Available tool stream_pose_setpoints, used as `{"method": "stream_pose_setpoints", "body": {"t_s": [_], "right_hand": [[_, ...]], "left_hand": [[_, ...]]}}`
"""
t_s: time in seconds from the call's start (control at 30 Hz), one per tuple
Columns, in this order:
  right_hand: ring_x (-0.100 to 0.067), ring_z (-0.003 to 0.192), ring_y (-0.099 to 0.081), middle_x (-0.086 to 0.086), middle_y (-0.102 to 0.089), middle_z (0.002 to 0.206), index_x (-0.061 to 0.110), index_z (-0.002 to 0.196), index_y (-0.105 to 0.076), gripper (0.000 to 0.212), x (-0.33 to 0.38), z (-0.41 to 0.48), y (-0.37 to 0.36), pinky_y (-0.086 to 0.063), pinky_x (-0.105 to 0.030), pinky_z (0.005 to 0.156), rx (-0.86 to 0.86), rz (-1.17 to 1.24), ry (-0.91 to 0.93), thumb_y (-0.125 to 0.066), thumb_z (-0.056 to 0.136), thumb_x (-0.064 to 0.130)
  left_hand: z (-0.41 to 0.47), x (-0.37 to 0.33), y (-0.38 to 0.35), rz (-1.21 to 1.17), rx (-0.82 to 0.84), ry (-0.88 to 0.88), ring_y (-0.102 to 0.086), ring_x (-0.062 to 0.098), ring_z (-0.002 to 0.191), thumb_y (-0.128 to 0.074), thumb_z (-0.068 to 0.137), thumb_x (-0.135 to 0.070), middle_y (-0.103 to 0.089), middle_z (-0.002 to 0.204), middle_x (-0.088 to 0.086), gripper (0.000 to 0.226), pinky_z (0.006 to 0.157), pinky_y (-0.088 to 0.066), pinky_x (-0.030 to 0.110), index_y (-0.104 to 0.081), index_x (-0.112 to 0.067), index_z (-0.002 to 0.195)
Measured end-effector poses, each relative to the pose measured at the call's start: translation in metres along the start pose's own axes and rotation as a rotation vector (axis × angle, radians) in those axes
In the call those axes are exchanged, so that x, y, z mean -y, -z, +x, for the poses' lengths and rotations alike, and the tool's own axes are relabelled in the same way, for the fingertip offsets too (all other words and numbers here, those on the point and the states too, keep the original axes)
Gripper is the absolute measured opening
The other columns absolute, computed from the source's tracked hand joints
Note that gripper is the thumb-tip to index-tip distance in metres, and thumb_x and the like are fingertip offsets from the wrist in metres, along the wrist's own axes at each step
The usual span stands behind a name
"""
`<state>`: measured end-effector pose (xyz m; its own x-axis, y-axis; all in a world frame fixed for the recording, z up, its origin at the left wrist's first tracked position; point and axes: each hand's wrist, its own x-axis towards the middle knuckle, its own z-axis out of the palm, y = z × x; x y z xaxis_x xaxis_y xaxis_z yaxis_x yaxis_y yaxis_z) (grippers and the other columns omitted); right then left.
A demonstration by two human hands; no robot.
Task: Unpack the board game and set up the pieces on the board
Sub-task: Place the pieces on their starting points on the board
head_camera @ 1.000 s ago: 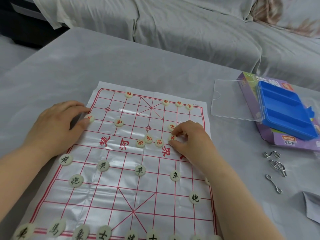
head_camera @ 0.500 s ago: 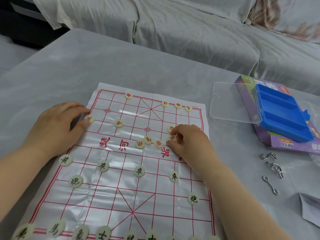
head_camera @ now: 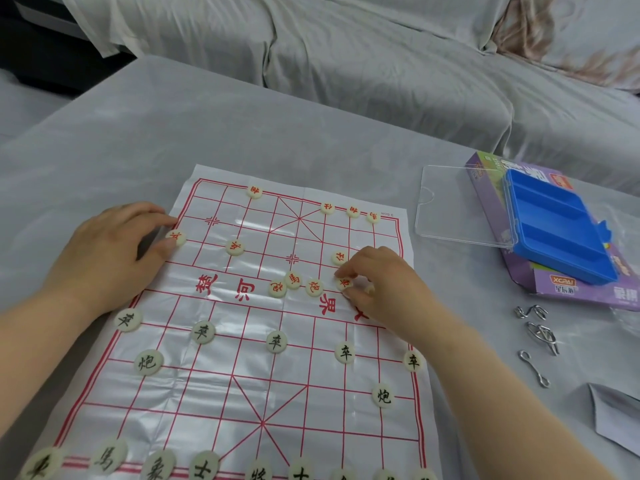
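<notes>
A thin plastic board (head_camera: 242,386) with a red grid lies on the grey table. Pale round pieces with black characters stand in rows on the near half. Red-lettered pieces are scattered on the far half, three of them loose by the river line (head_camera: 292,280). My left hand (head_camera: 107,258) rests on the board's left edge, its thumb and fingertip on a red piece (head_camera: 176,238). My right hand (head_camera: 384,289) is at the river's right side, thumb and forefinger pinching a red piece (head_camera: 344,283) that touches the board.
To the right lie a clear lid (head_camera: 457,206), a blue compartment tray (head_camera: 557,230) on a purple box (head_camera: 588,292), three metal wire puzzles (head_camera: 538,334) and a grey paper corner (head_camera: 613,420). A grey-draped sofa (head_camera: 381,64) runs behind the table.
My right hand's fingers have closed tighter on the red piece at the river's right end. The left hand has stayed on its piece. The view shifted slightly.
</notes>
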<state>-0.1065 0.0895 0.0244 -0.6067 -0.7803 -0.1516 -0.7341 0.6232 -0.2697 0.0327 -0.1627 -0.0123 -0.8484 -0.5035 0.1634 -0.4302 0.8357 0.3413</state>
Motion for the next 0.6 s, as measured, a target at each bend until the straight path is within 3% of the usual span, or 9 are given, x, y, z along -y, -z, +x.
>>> {"method": "stream_pose_setpoints", "body": {"t_s": [0.17, 0.4, 0.6], "right_hand": [[-0.006, 0.086, -0.035, 0.007, -0.051, 0.096, 0.02, 0.11, -0.057, 0.032, 0.0, -0.001, -0.004, -0.028, -0.015, 0.077, -0.017, -0.027, -0.034, -0.055, 0.086, 0.04], [-0.002, 0.092, -0.034, 0.008, -0.054, 0.113, 0.027, 0.122, -0.053, 0.038, -0.006, -0.007, 0.002, -0.027, -0.013, 0.082, 0.018, 0.03, 0.012, -0.059, 0.085, 0.034], [-0.004, 0.092, -0.034, 0.004, -0.056, 0.113, 0.022, 0.118, -0.057, 0.03, -0.004, -0.003, -0.002, -0.03, -0.015, 0.086, 0.023, 0.02, 0.034, -0.055, 0.089, 0.029]], "left_hand": [[0.001, 0.003, -0.001, 0.013, 0.018, 0.0, -0.047, 0.036, 0.112, -0.034, 0.078, -0.046, -0.055, 0.122, 0.012, 0.058, 0.093, -0.036, 0.051, -0.059, -0.008, 0.115], [0.002, 0.007, -0.003, 0.031, 0.027, -0.011, -0.048, 0.036, 0.112, -0.034, 0.078, -0.047, -0.055, 0.123, 0.012, 0.059, 0.093, -0.036, 0.052, -0.058, -0.01, 0.117], [0.003, 0.01, -0.007, 0.031, 0.011, -0.024, -0.049, 0.036, 0.11, -0.039, 0.085, -0.051, -0.055, 0.122, 0.013, 0.055, 0.092, -0.038, 0.053, -0.058, -0.01, 0.116]]}}
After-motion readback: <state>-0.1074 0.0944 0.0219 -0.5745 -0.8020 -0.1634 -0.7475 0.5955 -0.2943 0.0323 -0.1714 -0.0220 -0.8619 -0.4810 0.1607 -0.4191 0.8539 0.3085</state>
